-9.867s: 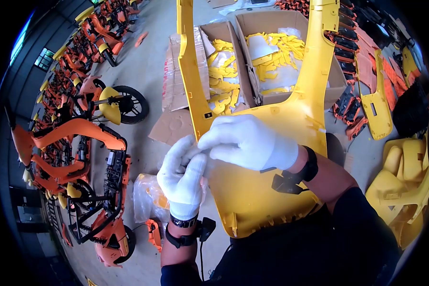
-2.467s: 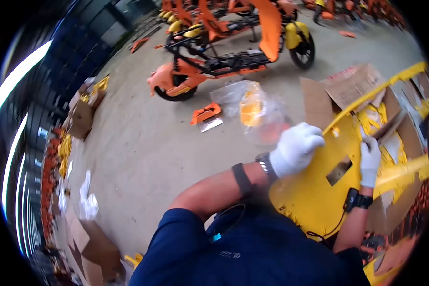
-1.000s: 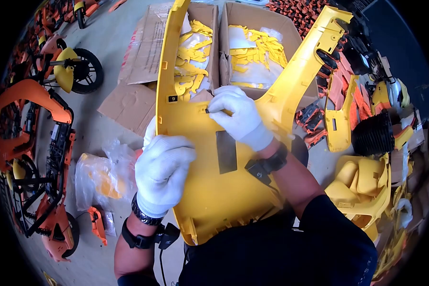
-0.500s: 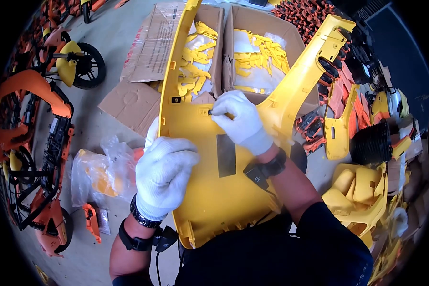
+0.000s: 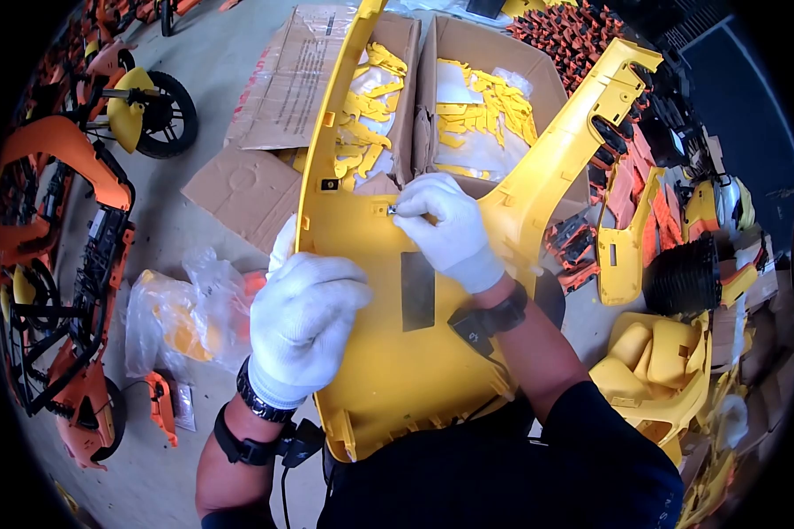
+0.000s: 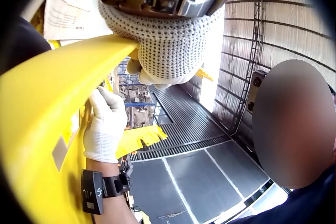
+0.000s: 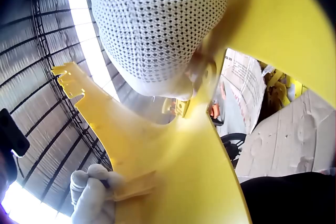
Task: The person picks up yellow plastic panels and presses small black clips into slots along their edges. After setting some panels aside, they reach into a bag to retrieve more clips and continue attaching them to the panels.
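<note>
A large yellow plastic scooter panel [image 5: 370, 370] with two long arms lies in front of me, its dark rectangular opening [image 5: 417, 291] near the middle. My white-gloved left hand [image 5: 304, 317] grips its left edge, with part of the glove behind the edge. At a small raised tab [image 5: 379, 210] on the panel, my gloved right hand [image 5: 445, 225] pinches a small metal clip [image 5: 392, 211] between thumb and forefinger. Another dark clip [image 5: 329, 184] sits at the panel's left edge. The left wrist view shows the right hand [image 6: 105, 121] close against the panel's face.
Behind the panel stand two cardboard boxes [image 5: 425, 106] of yellow parts. An orange scooter frame [image 5: 71, 264] stands at left, near a plastic-wrapped yellow part [image 5: 185, 317] on the floor. Yellow panels [image 5: 657, 361] are piled at right beside stacked black parts [image 5: 684, 273].
Earlier my hands were together above the panel, then my head turned left and back. Over the last second, the right hand stays at the tab and the left at the edge; the view shifts slightly.
</note>
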`<state>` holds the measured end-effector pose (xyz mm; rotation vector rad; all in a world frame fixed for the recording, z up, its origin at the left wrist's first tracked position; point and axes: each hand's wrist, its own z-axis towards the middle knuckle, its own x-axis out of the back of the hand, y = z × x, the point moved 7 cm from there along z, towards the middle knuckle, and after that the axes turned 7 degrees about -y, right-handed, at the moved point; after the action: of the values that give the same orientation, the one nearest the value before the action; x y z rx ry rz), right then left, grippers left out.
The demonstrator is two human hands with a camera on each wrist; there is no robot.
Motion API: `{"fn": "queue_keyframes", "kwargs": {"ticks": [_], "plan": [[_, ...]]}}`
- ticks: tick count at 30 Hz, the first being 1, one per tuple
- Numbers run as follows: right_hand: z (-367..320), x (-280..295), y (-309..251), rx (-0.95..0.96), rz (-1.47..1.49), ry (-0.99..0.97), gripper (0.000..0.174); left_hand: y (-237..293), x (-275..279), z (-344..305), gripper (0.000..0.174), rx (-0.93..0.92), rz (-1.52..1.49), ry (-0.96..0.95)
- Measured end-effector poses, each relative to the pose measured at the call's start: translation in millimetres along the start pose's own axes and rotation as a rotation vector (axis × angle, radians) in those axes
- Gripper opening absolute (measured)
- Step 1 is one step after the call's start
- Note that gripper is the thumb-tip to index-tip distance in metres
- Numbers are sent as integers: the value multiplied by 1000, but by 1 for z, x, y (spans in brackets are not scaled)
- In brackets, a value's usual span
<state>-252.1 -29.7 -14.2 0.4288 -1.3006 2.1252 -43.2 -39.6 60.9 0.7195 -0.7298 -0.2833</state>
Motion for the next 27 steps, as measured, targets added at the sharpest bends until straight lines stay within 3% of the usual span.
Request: {"fn": "queue_keyframes", "kwargs": {"ticks": [20, 27], "plan": [[3, -2, -4, 69, -48, -1, 7, 2, 1, 1, 17, -10, 2, 1], [10, -5, 2, 35, -75, -149, 9, 1, 0, -1, 19, 8, -22, 28]]}}
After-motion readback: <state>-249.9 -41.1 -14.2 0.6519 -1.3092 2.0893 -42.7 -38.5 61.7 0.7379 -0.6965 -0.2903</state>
